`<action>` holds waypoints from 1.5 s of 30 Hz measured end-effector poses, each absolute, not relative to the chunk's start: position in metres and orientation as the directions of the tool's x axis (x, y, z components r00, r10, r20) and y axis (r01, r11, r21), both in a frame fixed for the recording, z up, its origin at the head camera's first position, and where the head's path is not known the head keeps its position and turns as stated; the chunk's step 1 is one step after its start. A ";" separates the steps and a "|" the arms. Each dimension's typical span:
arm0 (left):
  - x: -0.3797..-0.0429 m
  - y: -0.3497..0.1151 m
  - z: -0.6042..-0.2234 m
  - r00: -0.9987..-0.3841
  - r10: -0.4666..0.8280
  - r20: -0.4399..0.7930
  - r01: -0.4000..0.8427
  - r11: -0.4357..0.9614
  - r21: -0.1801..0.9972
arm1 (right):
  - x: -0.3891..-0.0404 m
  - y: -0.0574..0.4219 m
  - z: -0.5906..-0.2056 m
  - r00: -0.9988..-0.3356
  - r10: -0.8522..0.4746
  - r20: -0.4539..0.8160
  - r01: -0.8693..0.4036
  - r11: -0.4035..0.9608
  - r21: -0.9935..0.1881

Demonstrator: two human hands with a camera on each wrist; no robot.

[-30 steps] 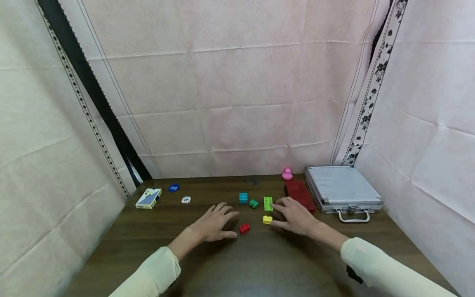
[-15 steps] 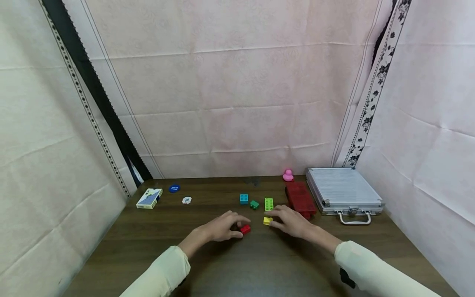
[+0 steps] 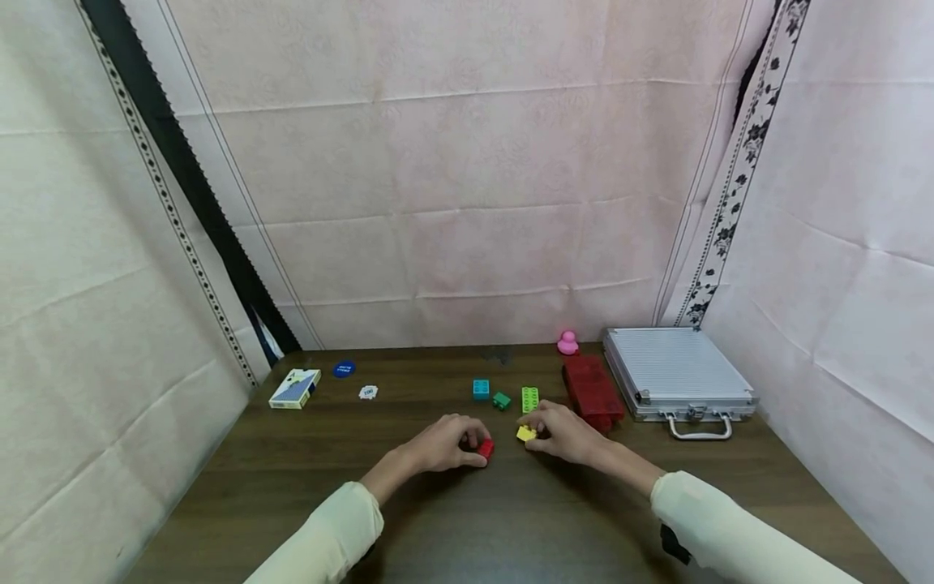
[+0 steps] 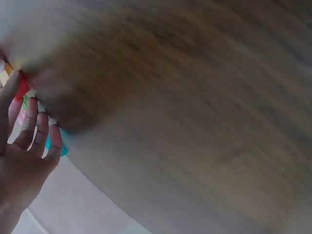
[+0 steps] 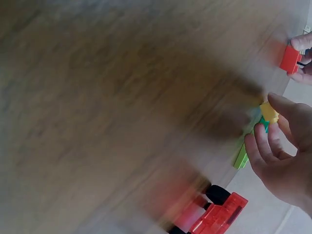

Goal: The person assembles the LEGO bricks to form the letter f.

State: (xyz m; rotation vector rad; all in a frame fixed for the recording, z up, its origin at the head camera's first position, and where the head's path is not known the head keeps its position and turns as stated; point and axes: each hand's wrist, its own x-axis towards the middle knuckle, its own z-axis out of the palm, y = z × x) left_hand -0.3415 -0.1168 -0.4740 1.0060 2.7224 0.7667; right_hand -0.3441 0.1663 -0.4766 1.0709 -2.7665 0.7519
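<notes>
In the head view, my left hand [image 3: 441,444] pinches a small red toy brick [image 3: 486,448] between thumb and fingers. My right hand [image 3: 565,434] grips a yellow toy brick [image 3: 525,433], which sits a little tilted at the fingertips. The right wrist view shows the yellow brick [image 5: 269,113] between thumb and fingers, with the red brick [image 5: 289,59] in the other hand beyond. Just behind the right hand lies a lime-green brick [image 3: 529,398] with studs up. A blue brick [image 3: 481,389] and a small dark green brick [image 3: 501,401] lie farther back.
A red toy with black wheels [image 5: 219,214] lies right of the right hand, beside a silver case [image 3: 674,373]. A pink figure [image 3: 567,343] stands behind. At the left are a card box [image 3: 295,388], a blue disc [image 3: 344,369] and a white piece [image 3: 368,392].
My left hand has moved right and closed its fingers on the red brick. The right hand has come down from beside the lime-green brick, gripped the yellow brick and tilted it slightly.
</notes>
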 end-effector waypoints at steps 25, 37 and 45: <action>-0.345 -0.112 -0.480 -0.821 0.564 0.088 0.495 0.627 0.601 | -0.349 0.165 -0.475 -0.697 -0.687 0.205 -0.670 0.523 -0.527; -0.340 -0.110 -0.478 -0.826 0.553 0.108 0.502 0.636 0.586 | -0.345 0.135 -0.470 -0.659 -0.694 0.290 -0.713 0.452 -0.536; -0.341 -0.110 -0.479 -0.839 0.535 0.105 0.488 0.651 0.581 | -0.344 0.127 -0.471 -0.674 -0.674 0.302 -0.706 0.468 -0.531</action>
